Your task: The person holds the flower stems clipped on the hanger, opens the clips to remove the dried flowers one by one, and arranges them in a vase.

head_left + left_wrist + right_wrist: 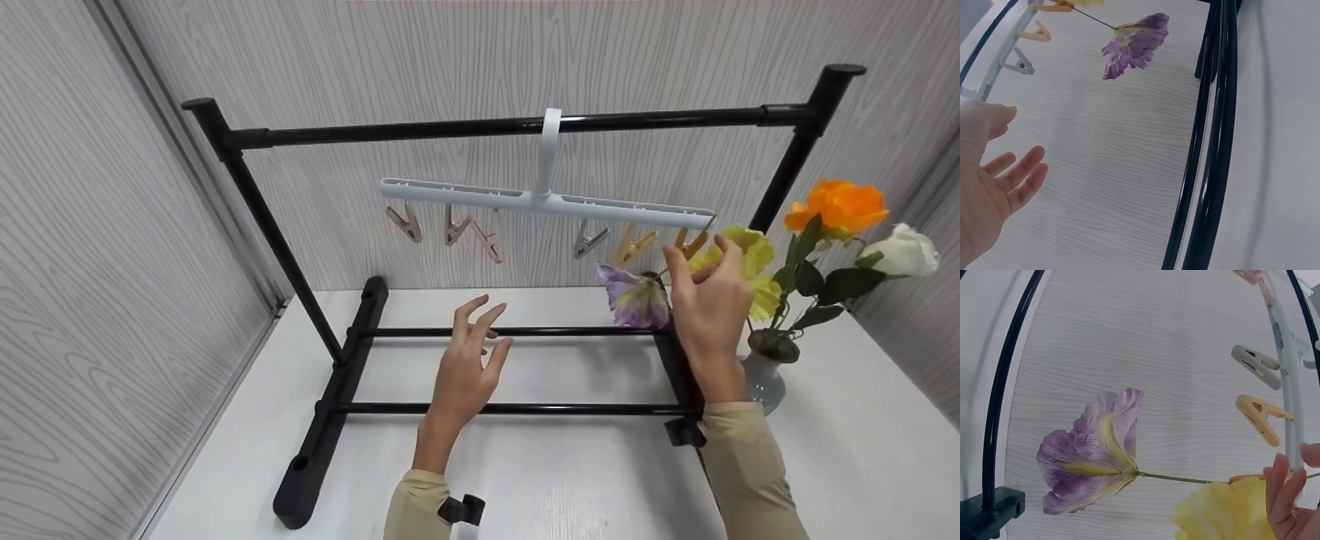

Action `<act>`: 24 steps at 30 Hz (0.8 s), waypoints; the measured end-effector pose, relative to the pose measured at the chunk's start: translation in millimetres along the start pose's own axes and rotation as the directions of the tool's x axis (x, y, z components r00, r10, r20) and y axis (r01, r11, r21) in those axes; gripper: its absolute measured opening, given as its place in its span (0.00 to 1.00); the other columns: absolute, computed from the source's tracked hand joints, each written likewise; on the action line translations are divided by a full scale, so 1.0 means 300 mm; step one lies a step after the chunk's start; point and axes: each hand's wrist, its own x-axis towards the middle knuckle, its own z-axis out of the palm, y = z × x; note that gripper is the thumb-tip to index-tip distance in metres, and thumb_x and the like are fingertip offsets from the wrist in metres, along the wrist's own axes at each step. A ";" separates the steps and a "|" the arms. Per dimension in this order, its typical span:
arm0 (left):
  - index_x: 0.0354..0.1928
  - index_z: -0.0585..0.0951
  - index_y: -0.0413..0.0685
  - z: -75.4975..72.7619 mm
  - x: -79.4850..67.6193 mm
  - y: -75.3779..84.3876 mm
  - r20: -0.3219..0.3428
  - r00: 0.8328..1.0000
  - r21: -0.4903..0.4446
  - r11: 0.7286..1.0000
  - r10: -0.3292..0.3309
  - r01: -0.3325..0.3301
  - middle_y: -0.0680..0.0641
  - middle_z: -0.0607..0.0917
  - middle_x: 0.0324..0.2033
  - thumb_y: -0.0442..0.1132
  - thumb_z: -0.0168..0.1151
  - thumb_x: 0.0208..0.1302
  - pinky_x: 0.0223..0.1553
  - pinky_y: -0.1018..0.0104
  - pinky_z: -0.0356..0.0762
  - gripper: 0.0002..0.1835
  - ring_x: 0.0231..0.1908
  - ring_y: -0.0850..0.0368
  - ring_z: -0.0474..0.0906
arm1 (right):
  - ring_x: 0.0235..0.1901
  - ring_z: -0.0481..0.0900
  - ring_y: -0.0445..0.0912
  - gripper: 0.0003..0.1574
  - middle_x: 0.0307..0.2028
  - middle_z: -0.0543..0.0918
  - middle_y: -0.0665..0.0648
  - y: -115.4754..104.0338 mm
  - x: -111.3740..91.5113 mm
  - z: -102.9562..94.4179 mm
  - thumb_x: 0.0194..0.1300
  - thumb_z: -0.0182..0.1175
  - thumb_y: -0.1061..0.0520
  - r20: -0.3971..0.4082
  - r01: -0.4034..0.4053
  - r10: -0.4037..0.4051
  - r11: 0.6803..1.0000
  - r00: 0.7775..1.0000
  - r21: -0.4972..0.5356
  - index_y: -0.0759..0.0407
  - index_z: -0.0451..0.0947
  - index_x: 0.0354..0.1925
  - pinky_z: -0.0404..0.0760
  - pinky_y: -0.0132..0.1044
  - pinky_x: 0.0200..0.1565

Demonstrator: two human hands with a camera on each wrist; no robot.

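Note:
A pale blue clip hanger (465, 194) hangs by its hook from a black rail. From the orange clip (691, 244) at its right end, a purple flower (636, 297) hangs head down, its thin stem (1174, 478) passing at the clip. My right hand (709, 304) is right at that clip, thumb and fingers spread apart around the hanger's end. Lower and left of it, my left hand (466, 375) is raised with relaxed fingers, holding nothing. In the left wrist view, a grey clip (1020, 63) shows beyond the left thumb.
A black rack (259, 232) stands on the white table (540, 480), two crossbars near its base. At right, a vase (763, 382) holds yellow (757, 262), orange (840, 206) and white (904, 251) flowers, close beside the right hand. Pinkish clips (454, 226) hang at the hanger's left.

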 end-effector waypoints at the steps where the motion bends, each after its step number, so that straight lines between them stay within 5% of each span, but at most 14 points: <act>1: 0.69 0.75 0.42 0.001 0.000 0.000 -0.001 1.000 0.000 1.000 -0.003 0.003 0.40 0.67 0.70 0.37 0.63 0.75 0.40 0.54 0.85 0.24 0.47 0.52 0.82 | 0.18 0.67 0.27 0.38 0.21 0.80 0.63 0.001 0.010 0.003 0.69 0.71 0.48 0.016 -0.017 0.018 1.000 1.000 -0.025 0.76 0.74 0.62 0.65 0.21 0.25; 10: 0.68 0.76 0.40 -0.002 0.007 0.008 0.002 1.000 0.007 1.000 -0.004 0.004 0.40 0.69 0.68 0.36 0.61 0.76 0.41 0.57 0.84 0.21 0.46 0.51 0.83 | 0.25 0.79 0.60 0.36 0.25 0.81 0.69 0.008 0.047 0.033 0.70 0.68 0.42 0.017 -0.082 0.086 0.986 0.996 -0.145 0.74 0.77 0.56 0.70 0.45 0.28; 24: 0.65 0.77 0.39 0.024 0.005 0.013 0.051 0.998 -0.003 1.000 -0.024 0.024 0.41 0.71 0.66 0.37 0.62 0.76 0.44 0.59 0.84 0.20 0.49 0.51 0.83 | 0.23 0.80 0.67 0.29 0.20 0.80 0.70 0.020 0.057 0.047 0.71 0.66 0.44 -0.020 0.081 -0.087 0.975 0.996 -0.209 0.70 0.79 0.31 0.74 0.61 0.26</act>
